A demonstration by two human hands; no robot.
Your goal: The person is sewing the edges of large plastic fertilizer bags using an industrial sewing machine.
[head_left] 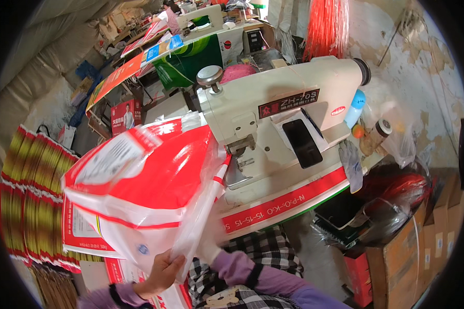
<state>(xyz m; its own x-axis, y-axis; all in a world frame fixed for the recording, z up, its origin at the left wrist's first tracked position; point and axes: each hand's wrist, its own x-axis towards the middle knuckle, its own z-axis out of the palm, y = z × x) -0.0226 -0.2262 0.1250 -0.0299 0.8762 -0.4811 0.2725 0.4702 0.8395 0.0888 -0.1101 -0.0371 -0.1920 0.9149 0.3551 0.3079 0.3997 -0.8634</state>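
A red and white woven plastic bag (170, 170) spreads out to the left of the sewing machine (288, 87), with its right edge close by the needle area. A translucent inner liner (193, 232) runs down along that edge. My left hand (165, 273) pinches the bag's near lower edge between thumb and fingers. Just to the right of it, my right hand (210, 250) is at the liner; it looks pale and smeared by motion, and its fingers are partly hidden. A black phone (302, 143) and a pen (312, 123) rest on the machine.
Stacks of folded bags (36, 201) stand at the left. A grey glove (351, 166) hangs over the table's right edge, near a blue bottle (355, 108) and a jar (379, 131). Cardboard boxes (402, 262) fill the lower right. Red strands (327, 28) hang at the back.
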